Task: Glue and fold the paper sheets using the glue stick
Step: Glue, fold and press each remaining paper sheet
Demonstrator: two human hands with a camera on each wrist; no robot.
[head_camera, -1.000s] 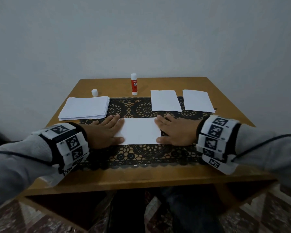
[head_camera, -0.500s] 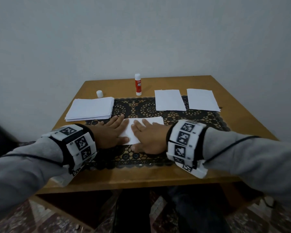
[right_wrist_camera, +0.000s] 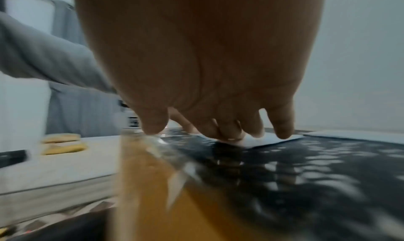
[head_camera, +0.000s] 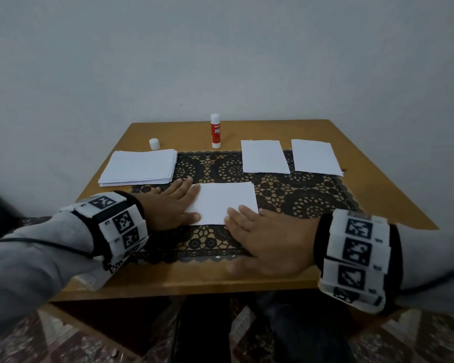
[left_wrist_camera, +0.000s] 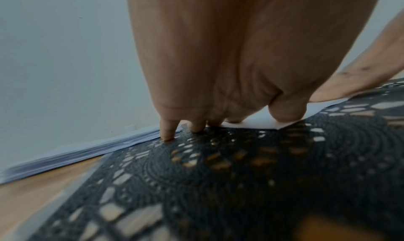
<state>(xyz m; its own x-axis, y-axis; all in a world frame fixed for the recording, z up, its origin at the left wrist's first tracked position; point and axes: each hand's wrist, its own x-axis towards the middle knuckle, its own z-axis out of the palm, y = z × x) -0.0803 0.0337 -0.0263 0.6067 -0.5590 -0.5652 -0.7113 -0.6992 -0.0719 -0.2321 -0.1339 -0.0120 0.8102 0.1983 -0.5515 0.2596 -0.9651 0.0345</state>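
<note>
A folded white sheet point(head_camera: 226, 201) lies on the black lace mat point(head_camera: 299, 195) at the table's middle. My left hand point(head_camera: 172, 208) lies flat with straight fingers on the sheet's left edge, thumb point(left_wrist_camera: 286, 112) on the paper point(left_wrist_camera: 258, 122). My right hand point(head_camera: 268, 239) is flat at the sheet's near right corner, its fingertips point(right_wrist_camera: 282, 132) touching the paper point(right_wrist_camera: 271, 140). The red and white glue stick point(head_camera: 215, 131) stands uncapped at the back, and its white cap point(head_camera: 154, 144) sits to its left.
A stack of white sheets point(head_camera: 139, 167) lies at the left of the wooden table point(head_camera: 378, 179). Two folded sheets point(head_camera: 264, 156) point(head_camera: 315, 157) lie side by side at the back right. The table's near edge runs just under my right palm.
My right hand slid left across the sheet, then drew back toward me and to the right, leaving most of the paper uncovered. My left hand stayed on the left edge.
</note>
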